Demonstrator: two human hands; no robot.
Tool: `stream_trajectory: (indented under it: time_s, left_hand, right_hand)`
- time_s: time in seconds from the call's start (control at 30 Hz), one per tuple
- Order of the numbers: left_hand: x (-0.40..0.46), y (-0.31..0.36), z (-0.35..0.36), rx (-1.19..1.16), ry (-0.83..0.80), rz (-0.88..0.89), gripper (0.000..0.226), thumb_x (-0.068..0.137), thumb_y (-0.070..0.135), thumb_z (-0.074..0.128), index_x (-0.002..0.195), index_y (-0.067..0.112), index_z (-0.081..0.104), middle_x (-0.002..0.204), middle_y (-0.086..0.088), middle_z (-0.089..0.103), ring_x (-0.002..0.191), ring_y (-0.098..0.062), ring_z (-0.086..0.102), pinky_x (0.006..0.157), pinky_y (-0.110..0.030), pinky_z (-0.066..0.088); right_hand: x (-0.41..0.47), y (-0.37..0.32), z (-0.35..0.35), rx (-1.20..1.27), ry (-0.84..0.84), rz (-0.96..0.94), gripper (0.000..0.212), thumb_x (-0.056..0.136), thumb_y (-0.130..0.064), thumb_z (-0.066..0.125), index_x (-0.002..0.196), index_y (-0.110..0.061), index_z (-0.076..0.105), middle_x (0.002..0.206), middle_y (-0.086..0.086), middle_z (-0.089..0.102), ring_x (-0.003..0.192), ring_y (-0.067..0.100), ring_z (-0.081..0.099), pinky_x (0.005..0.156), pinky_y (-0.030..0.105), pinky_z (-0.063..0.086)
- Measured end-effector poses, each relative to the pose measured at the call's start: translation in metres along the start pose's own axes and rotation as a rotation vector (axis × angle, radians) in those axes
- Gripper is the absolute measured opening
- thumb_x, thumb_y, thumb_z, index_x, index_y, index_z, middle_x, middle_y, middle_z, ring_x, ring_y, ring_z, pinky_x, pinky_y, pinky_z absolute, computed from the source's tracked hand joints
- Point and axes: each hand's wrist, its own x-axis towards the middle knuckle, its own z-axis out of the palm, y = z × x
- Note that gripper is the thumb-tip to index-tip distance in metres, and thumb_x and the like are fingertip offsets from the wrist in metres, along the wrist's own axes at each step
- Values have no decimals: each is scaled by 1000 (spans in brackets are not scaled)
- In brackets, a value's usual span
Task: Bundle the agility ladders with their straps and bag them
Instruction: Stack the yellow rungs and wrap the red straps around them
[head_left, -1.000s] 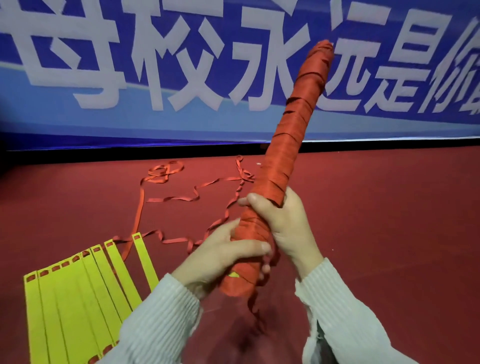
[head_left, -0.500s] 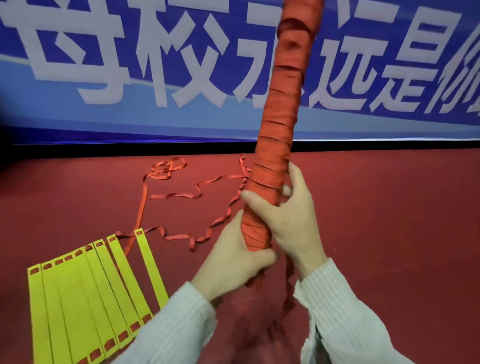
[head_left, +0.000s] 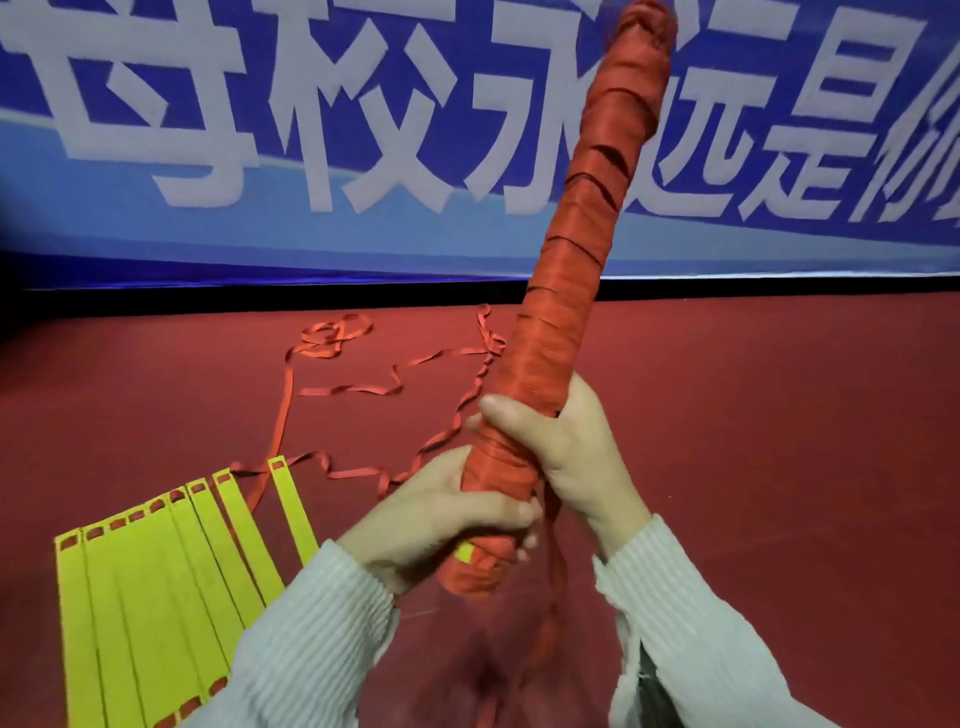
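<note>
Since half a second before, the wrapped bundle (head_left: 566, 291) had leaned over to the right, its top now just inside the frame's upper edge, and a sliver of yellow rung had come into view under the left hand (head_left: 441, 512). That hand was closed around the bundle's lower end, while the right hand (head_left: 563, 452) gripped just above it, thumb laid across the orange windings; holding it tilted up off the floor probably kept the strap (head_left: 553, 551) tight while its end was secured. The loose tail hung down below the right fingers (head_left: 506, 410), blurred, so whether it was tied or tucked could not be told. Left of the left fingers, the second ladder (head_left: 156, 587) lay flat on the floor (head_left: 779, 467), its orange webbing (head_left: 332, 389) strewn beyond, its near end cut off by the sleeve (head_left: 291, 649). No bag was visible.
</note>
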Motion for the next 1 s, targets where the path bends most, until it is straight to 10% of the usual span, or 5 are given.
stream_trajectory:
  time_s: [0.3,0.47,0.63,0.77,1.0]
  left_hand:
    - [-2,1,4,-234,-77,-84,43,65,13,80,103,3,62,79,-11,59,63,-21,63,62,-36,56]
    - [13,-9,13,582,404,61,46,60,34,83,98,24,59,77,5,69,60,-15,59,56,-39,49]
    - [-7,9,5,-64,-74,-35,35,67,10,79,96,4,61,75,-10,63,65,-19,63,62,-30,54]
    - [9,-3,11,568,445,100,46,65,25,95,96,20,61,74,10,67,56,-4,55,54,-25,44]
    - [-3,1,7,-111,35,-57,37,72,11,78,103,5,59,74,-6,62,60,-21,62,57,-32,53]
  right_hand:
    - [-2,5,-5,173,-45,51,65,67,-34,82,117,-8,50,98,31,71,86,28,71,71,38,56]
    - [4,10,-2,-174,229,-66,67,59,-47,91,113,-27,56,93,2,73,85,22,71,80,47,59]
    - [-3,0,-4,151,-8,19,53,70,-27,85,112,-10,56,95,33,71,85,39,74,71,43,61]
    - [5,10,0,-210,287,-71,52,65,-39,91,105,-25,60,90,-2,73,83,20,72,79,47,59]
    - [-7,4,-6,168,-26,66,53,66,-38,81,114,-23,63,98,26,74,80,30,70,71,38,58]
